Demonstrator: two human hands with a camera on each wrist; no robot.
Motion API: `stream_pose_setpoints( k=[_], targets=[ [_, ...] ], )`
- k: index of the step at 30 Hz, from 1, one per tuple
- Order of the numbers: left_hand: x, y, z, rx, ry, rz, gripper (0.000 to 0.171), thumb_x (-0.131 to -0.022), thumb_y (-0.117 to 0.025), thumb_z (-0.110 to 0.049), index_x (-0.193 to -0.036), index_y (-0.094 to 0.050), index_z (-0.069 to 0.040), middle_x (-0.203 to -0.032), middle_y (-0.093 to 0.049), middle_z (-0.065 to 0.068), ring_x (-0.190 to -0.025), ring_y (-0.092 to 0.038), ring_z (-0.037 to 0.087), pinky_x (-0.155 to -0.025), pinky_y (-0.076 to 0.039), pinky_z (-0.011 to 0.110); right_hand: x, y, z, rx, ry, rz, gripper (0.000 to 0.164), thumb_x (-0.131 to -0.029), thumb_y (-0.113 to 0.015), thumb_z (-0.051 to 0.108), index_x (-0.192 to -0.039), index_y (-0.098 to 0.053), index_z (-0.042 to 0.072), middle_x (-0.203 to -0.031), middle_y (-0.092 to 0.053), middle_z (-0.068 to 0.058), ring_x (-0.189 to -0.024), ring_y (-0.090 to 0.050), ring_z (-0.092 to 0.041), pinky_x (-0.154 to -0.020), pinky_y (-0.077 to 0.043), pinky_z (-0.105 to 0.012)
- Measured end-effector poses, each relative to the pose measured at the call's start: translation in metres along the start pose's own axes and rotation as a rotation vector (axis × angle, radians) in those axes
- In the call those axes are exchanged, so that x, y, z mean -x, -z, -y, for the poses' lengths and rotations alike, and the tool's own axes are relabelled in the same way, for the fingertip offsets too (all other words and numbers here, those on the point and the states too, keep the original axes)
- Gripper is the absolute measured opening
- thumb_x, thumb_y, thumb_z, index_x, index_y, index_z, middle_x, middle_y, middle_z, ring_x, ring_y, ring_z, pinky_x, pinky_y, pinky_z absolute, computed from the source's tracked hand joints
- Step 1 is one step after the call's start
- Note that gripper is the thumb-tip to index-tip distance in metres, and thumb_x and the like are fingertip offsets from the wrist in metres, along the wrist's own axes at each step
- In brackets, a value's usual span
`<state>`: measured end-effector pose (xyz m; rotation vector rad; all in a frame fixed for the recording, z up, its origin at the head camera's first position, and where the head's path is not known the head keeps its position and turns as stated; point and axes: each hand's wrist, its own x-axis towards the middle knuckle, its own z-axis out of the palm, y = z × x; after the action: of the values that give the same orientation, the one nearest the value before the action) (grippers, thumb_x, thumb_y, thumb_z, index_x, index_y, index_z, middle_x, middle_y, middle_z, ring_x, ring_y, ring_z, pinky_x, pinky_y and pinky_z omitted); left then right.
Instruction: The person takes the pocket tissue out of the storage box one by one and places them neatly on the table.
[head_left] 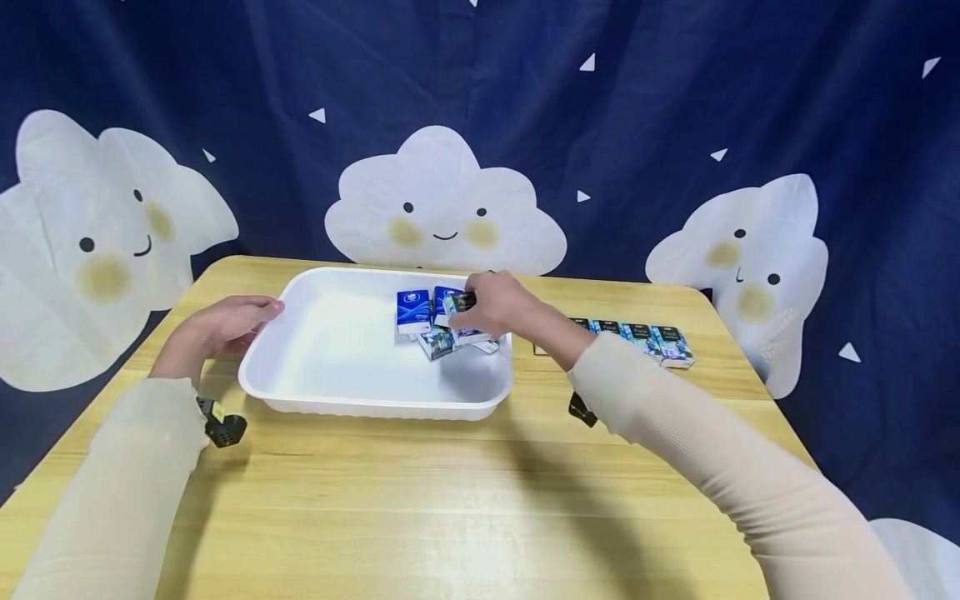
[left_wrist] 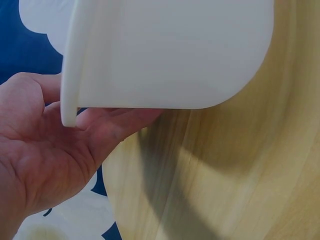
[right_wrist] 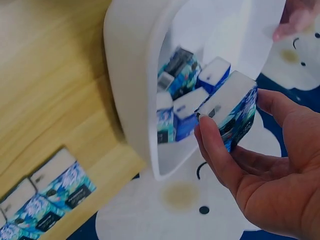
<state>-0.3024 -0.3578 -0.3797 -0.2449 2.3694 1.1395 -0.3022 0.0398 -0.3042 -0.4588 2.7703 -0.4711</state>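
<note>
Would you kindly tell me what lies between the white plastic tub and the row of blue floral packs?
Between the tub and that row, the right wrist view shows bare, pale wooden tabletop.

On the right of the head view, letters on the row of flowered packs (head_left: 641, 341) appear to read "Face". Near the centre, the held pack (head_left: 470, 323) bears similar, blurrier lettering, and the blue pack (head_left: 413, 312) a white emblem too small to read. Lower left in the right wrist view, label lettering is illegible
</note>
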Motion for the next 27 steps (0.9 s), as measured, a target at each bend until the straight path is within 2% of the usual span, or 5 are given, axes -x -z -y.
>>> stream_pose_setpoints(
  k=[3, 7, 13, 21, 27],
  targets=[
    [0.001, 0.0, 0.0, -0.003, 0.009, -0.004, 0.075, -0.109, -0.029, -0.05, -0.162, -0.005, -0.002, -0.155, -0.032, 0.028, -0.129, -0.045, 0.04, -0.085, -0.051, 0.031, 0.002, 0.007, -0.007, -0.025, -0.017, -0.006, 0.05, -0.092, -0.074, 0.037, -0.129, -0.058, 0.007, -0.105, -0.064, -0.01, -0.078, -0.071, -0.023, -0.071, -0.061, -0.034],
    [0.001, -0.001, 0.0, -0.006, 0.013, -0.009, 0.075, -0.109, -0.028, -0.051, -0.162, -0.005, -0.003, -0.155, -0.032, 0.027, -0.129, -0.044, 0.039, -0.084, -0.049, 0.03, 0.006, 0.018, -0.017, -0.018, -0.021, -0.03, 0.053, -0.092, -0.073, 0.038, -0.132, -0.057, 0.006, -0.105, -0.065, -0.011, -0.073, -0.073, -0.023, -0.065, -0.059, -0.03],
    [0.0, 0.0, -0.001, -0.001, 0.011, -0.008, 0.076, -0.109, -0.029, -0.052, -0.162, -0.005, -0.003, -0.155, -0.032, 0.027, -0.128, -0.044, 0.039, -0.084, -0.049, 0.031, 0.013, 0.035, -0.031, -0.027, -0.052, -0.06, 0.059, -0.093, -0.07, 0.039, -0.138, -0.054, 0.004, -0.112, -0.065, -0.015, -0.078, -0.075, -0.026, -0.063, -0.058, -0.029],
    [-0.001, -0.001, 0.0, 0.016, 0.002, -0.001, 0.076, -0.109, -0.03, -0.051, -0.162, -0.006, -0.003, -0.155, -0.032, 0.027, -0.129, -0.045, 0.037, -0.085, -0.051, 0.03, 0.021, 0.039, -0.055, -0.002, -0.097, -0.065, 0.063, -0.094, -0.07, 0.041, -0.139, -0.052, 0.001, -0.124, -0.064, -0.018, -0.072, -0.074, -0.022, -0.067, -0.059, -0.031],
    [0.001, -0.001, 0.0, 0.012, 0.001, -0.006, 0.075, -0.109, -0.031, -0.05, -0.162, -0.007, -0.002, -0.153, -0.034, 0.027, -0.126, -0.048, 0.036, -0.084, -0.051, 0.031, 0.027, 0.035, -0.073, 0.028, -0.104, -0.055, 0.058, -0.093, -0.07, 0.04, -0.133, -0.056, 0.001, -0.107, -0.066, -0.016, -0.075, -0.074, -0.026, -0.067, -0.059, -0.032]
  ],
)
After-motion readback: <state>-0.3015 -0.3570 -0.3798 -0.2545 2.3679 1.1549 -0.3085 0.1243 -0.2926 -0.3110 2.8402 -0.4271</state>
